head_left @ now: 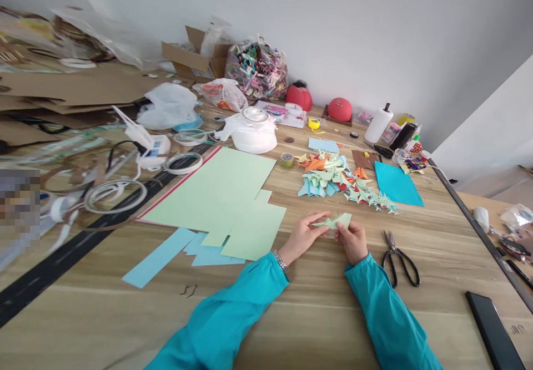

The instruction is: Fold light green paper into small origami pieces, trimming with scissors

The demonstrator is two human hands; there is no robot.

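Note:
Between my two hands is a small folded piece of pale green paper [342, 220], pointed at its left end and broader at the right. My left hand [306, 234] pinches the pointed end between thumb and fingers. At the other end, my right hand [353, 241] grips the paper with its thumb pressed on the near face. Just beyond lies a pile of folded paper cranes [328, 175] in green, blue, orange and yellow. Black-handled scissors [395, 259] rest on the table to the right of my right hand, blades slightly apart.
Left of my hands lie green paper sheets [233, 192] over blue paper strips [158, 258]. A turquoise sheet [397, 184] is at the right, a black phone [495, 331] near the front. Tape rolls [183, 162], a white router [152, 151], bags and cardboard [70, 87] crowd the left and back.

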